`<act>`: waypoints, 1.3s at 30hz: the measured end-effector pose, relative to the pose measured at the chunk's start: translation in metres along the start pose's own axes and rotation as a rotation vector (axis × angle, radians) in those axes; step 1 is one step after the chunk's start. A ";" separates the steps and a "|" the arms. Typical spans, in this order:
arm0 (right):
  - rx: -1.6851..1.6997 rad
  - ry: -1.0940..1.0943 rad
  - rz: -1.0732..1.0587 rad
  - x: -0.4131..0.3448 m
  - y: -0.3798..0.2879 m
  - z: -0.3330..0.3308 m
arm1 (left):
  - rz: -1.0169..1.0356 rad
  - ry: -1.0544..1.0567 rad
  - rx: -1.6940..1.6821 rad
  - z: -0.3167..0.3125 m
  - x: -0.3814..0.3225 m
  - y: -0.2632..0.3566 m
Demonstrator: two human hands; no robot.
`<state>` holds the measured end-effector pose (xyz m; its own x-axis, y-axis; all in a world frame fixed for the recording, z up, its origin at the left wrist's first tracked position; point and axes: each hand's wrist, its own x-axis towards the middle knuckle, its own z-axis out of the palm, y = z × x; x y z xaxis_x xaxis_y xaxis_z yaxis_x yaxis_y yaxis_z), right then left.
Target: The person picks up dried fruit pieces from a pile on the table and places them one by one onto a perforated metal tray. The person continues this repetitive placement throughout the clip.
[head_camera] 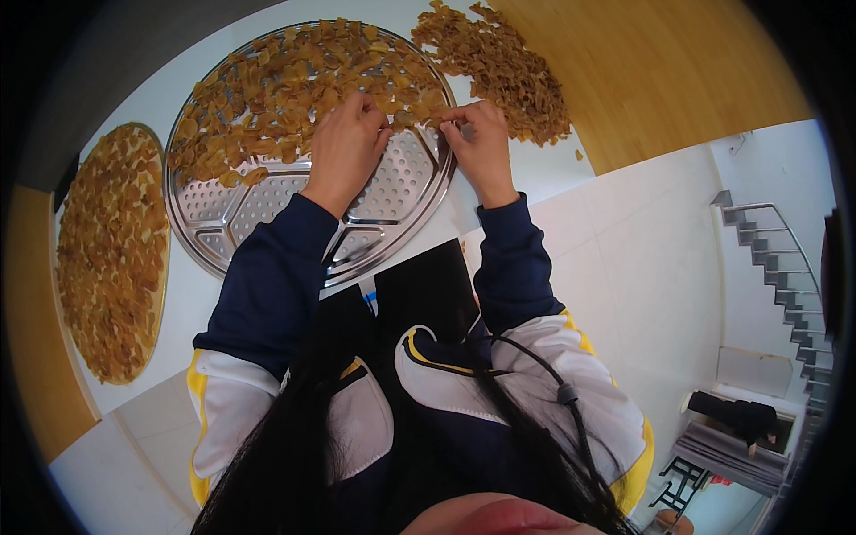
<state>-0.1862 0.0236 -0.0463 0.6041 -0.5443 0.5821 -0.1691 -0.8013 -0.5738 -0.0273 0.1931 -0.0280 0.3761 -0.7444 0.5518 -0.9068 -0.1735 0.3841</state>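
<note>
A round perforated metal tray with raised dividers lies before me. Thin, dried-looking amber-brown slices cover its far part, while its near part shows bare metal. My left hand is over the middle of the tray, with curled fingers at the near edge of the slices. At the tray's right rim is my right hand; its thumb and forefinger come close together beside a few slices. Whether either hand pinches a slice is too small to make out. Beyond my right hand, a loose heap of darker brown slices lies on the white surface.
To the left, a round flat tray is spread with similar slices. A wooden surface adjoins the white tabletop at right. Farther off are a staircase, a person in dark clothing and a black stool.
</note>
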 end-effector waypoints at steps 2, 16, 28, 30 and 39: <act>-0.001 -0.008 -0.013 0.000 0.001 0.000 | 0.001 0.002 -0.006 0.000 0.000 0.001; -0.069 -0.050 -0.124 -0.003 0.001 0.000 | 0.030 -0.028 -0.032 0.001 0.000 0.003; -0.052 -0.081 -0.120 -0.003 0.000 0.000 | 0.066 -0.067 -0.039 0.001 0.000 0.003; -0.046 -0.082 -0.116 -0.003 0.000 0.000 | 0.073 -0.056 -0.039 0.001 -0.001 0.003; -0.028 -0.102 -0.124 -0.003 0.001 -0.001 | 0.107 -0.046 -0.054 0.003 0.000 0.001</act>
<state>-0.1885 0.0242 -0.0477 0.6971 -0.4143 0.5851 -0.1097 -0.8682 -0.4840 -0.0288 0.1914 -0.0300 0.2673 -0.7860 0.5575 -0.9293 -0.0572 0.3649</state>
